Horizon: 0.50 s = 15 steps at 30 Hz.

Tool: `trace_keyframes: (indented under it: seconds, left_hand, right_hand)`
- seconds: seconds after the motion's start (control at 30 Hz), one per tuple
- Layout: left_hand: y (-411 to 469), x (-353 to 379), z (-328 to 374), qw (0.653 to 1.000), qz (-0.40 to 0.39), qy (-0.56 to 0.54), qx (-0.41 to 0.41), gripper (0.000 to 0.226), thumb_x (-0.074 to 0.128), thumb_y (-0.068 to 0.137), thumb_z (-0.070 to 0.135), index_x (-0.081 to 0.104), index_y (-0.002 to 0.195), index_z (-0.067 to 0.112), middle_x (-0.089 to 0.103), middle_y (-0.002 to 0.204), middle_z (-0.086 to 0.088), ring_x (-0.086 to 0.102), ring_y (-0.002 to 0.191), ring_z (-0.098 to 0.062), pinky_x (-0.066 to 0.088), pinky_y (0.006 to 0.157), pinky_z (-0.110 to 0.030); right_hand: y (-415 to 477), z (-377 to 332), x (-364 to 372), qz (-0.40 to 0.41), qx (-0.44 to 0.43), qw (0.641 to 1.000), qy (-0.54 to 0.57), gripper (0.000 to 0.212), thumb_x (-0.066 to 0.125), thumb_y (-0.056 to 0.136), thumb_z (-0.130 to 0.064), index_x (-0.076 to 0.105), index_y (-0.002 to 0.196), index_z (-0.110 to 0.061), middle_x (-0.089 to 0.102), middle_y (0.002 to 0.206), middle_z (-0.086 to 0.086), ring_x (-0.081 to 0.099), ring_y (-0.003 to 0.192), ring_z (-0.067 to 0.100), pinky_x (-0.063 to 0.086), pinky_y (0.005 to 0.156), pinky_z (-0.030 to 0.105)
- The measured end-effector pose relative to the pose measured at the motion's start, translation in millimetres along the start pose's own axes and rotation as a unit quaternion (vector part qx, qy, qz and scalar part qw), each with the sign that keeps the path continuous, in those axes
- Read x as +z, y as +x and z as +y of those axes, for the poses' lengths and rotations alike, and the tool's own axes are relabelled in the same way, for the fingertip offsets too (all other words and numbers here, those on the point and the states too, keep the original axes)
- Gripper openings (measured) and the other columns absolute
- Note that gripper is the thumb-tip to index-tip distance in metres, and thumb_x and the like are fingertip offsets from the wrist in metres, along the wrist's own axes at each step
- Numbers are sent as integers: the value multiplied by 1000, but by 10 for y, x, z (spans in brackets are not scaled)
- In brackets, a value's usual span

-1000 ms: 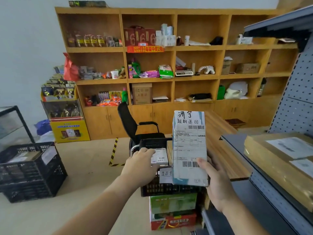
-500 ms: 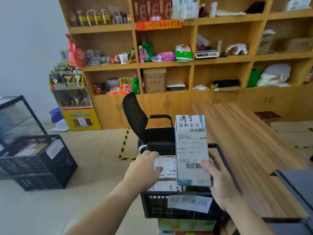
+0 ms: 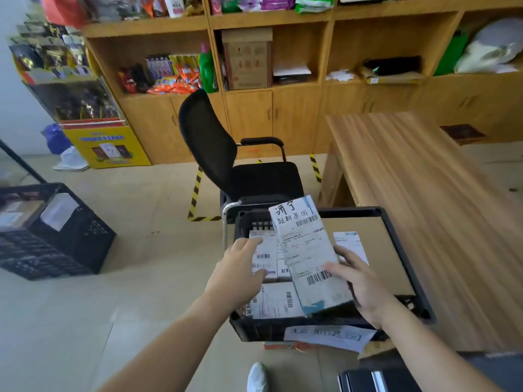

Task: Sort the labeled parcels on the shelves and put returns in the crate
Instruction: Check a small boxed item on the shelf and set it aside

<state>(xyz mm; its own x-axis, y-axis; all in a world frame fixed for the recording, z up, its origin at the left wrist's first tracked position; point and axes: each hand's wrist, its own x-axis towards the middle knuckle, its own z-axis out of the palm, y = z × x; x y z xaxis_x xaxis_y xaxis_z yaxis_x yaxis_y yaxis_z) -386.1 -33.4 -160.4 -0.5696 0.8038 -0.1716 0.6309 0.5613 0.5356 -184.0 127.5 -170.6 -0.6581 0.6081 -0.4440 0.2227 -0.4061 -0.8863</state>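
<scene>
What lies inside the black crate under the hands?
In the crate, small labelled parcels lie at left, a flat brown carton at right. The held parcel, left hand and right hand cover some; its bottom is hidden.

A: Far side?
B: Wooden shelving (image 3: 325, 52) spans the far side, with cupboard doors (image 3: 249, 123) along its base. A pale wall (image 3: 14, 114) shows at far left.
A: Middle ground?
B: Black mesh-back chair (image 3: 209, 137), centre; wood-grain table (image 3: 410, 179) to its right; yellow stand (image 3: 107, 148) at far left.
A: Floor?
B: Beige floor (image 3: 141, 250), evenly lit; yellow-black tape (image 3: 195, 190) forms a corner under the chair.
</scene>
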Motion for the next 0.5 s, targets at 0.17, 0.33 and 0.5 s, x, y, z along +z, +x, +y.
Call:
trace_keyframes:
  seconds: [0.17, 0.33, 0.5]
  left_hand:
    - [360, -55, -242, 994, 23, 20, 108, 78, 73, 89, 25, 29, 151, 40, 24, 156, 12, 17, 148, -13, 18, 125, -38]
    - [659, -53, -449, 949, -84, 184, 240, 90, 66, 81, 31, 15, 155, 42, 10, 165, 7, -1, 154, -20, 2, 124, -62]
    - [782, 38, -489, 922, -137, 223, 285, 93, 68, 75, 40, 19, 154, 37, 23, 156, 6, 14, 150, -19, 8, 125, -57]
  right_hand:
    - [366, 36, -9, -35, 65, 993, -88, 50, 78, 84, -12, 65, 130, -28, 78, 114, -3, 75, 101, 26, 56, 95, 50]
    - [695, -22, 45, -94, 130, 972, -173, 58, 81, 70, -23, 69, 126, -32, 78, 110, -1, 76, 98, 25, 58, 87, 40]
    - [1003, -202, 117, -165, 187, 939, -235, 43, 77, 85, -11, 71, 122, -33, 79, 107, -4, 75, 92, 16, 58, 78, 28]
